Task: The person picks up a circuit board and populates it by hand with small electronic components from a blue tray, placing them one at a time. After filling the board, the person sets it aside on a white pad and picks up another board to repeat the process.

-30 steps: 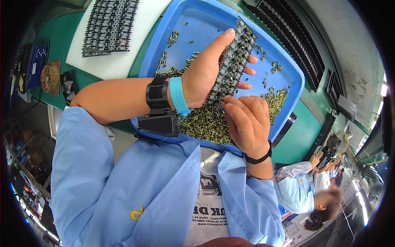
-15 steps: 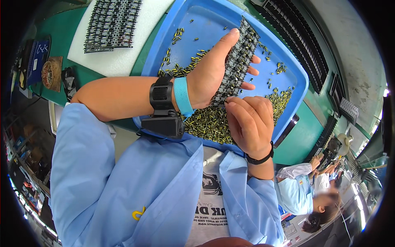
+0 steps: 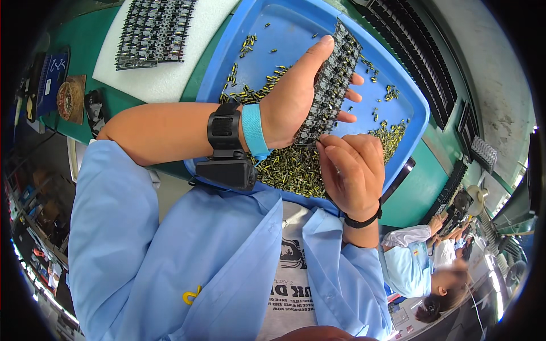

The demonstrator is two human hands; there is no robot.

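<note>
While the green desk [image 3: 432, 187] carries the big blue tray [image 3: 227, 62] with its heap of small yellow-and-dark components [image 3: 290, 170], we hold the long black strip [image 3: 333, 85] tilted above it, our left hand [image 3: 296, 96] wrapped shut around its edge. Our right hand [image 3: 352, 170] is curled at the strip's lower end, fingertips pinched together; whether they grip a piece we cannot tell. Steadying the densely studded strip and seating each piece squarely seems wise.
</note>
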